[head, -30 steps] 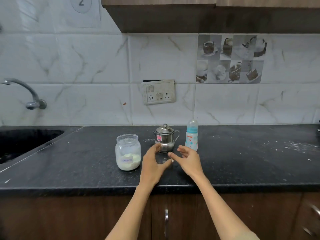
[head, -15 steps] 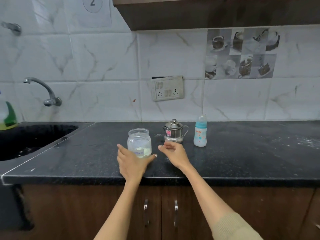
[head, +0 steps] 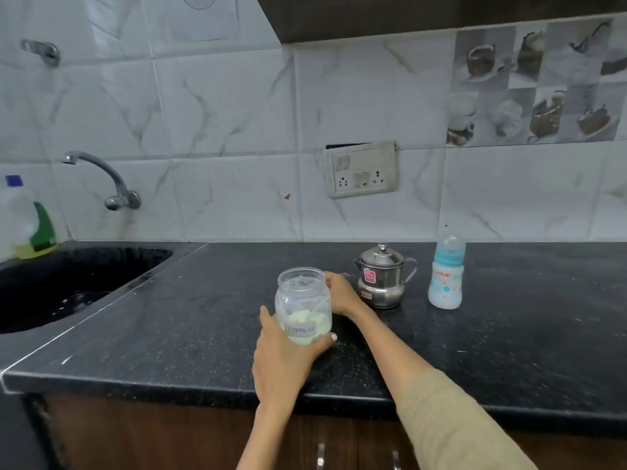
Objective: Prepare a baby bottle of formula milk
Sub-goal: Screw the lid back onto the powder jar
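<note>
The formula jar [head: 303, 305], a clear plastic container partly filled with pale powder, stands upright on the black tabletop [head: 509, 351], just left of the steel pot [head: 383, 276]. The left hand [head: 285, 361] wraps its fingers and thumb around the jar's lower body. The right hand [head: 341, 293] grips the jar's far side near the shoulder. The baby bottle [head: 446, 271], capped and upright, stands right of the steel pot, apart from it. The sink [head: 61, 283] lies well left of the pot.

Steel pot [head: 382, 277] stands between jar [head: 303, 305] and bottle [head: 445, 271]
</note>
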A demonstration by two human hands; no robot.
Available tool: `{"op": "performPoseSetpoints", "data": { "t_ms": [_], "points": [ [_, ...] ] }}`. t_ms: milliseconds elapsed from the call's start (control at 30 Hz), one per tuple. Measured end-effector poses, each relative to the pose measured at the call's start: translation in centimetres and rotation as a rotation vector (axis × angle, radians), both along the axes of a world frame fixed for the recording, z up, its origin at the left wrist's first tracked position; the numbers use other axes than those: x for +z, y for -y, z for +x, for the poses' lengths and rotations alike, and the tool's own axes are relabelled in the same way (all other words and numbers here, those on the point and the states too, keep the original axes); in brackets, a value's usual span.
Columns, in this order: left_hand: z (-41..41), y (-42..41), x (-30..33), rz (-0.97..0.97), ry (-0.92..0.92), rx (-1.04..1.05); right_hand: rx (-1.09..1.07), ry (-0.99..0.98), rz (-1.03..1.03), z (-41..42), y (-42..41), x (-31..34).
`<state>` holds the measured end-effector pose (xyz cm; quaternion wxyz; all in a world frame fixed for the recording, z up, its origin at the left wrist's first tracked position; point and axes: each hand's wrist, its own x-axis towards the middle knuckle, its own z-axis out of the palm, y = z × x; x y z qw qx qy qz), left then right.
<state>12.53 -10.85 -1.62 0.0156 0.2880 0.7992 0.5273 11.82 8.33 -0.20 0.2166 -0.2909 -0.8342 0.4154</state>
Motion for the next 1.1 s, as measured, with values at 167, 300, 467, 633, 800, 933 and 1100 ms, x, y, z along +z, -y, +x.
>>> {"op": "performPoseSetpoints", "data": {
  "t_ms": [167,300,467,633,800,933,1100],
  "points": [
    [0.0,-0.6,-0.3,0.004,-0.001,0.035,0.087,0.081,0.069,-1.0,0.7,1.3],
    [0.0,-0.6,-0.4,0.013,-0.018,0.042,0.1,0.024,0.085,-1.3,0.1,1.6],
    [0.0,-0.5,-0.4,0.028,-0.027,0.061,-0.034,-0.101,0.011,0.8,0.8,5.3],
    [0.5,-0.1,-0.3,0.039,-0.038,0.077,0.037,0.004,0.26,4.2,3.3,9.6],
    [0.9,0.2,-0.2,0.04,-0.064,0.066,0.111,0.213,0.574,5.8,6.6,11.9],
    [1.3,0.6,-0.1,0.031,-0.083,0.066,0.159,0.364,0.926,5.9,9.6,12.0],
    [1.7,1.0,0.0,0.031,-0.087,0.062,0.176,0.556,1.257,6.0,13.2,11.8]
  ]
}}
